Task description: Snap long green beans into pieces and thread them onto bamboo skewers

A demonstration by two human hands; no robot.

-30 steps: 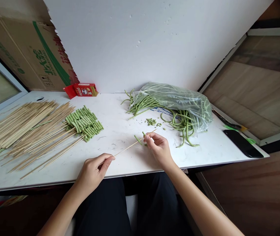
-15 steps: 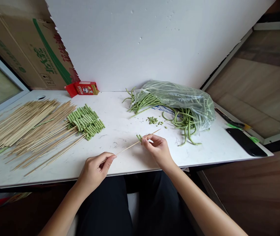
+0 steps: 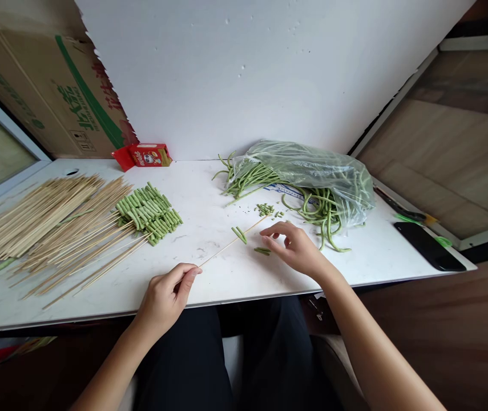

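My left hand (image 3: 174,291) pinches the near end of a thin wooden skewer (image 3: 222,250), which slants up to the right over the table. Two short pieces of green bean (image 3: 239,234) are threaded side by side on it. My right hand (image 3: 289,244) is off the skewer, its fingers apart and slightly curled, nothing in them. Just left of its fingertips lie loose cut bean pieces (image 3: 262,250) on the tabletop. To the left, finished skewers with rows of cut beans (image 3: 149,212) are stacked together, their sticks pointing to the lower left.
Bare skewers (image 3: 33,220) spread over the left side. A plastic bag (image 3: 307,162) of long beans (image 3: 329,214) lies at the back right, near small bean trimmings (image 3: 265,209). A red box (image 3: 152,155) stands against the white board. A black phone (image 3: 428,246) rests at the right edge.
My right hand has let go of the skewer and bean pieces and moved right. The loose cut pieces on the table now show. My left hand has kept its grip.
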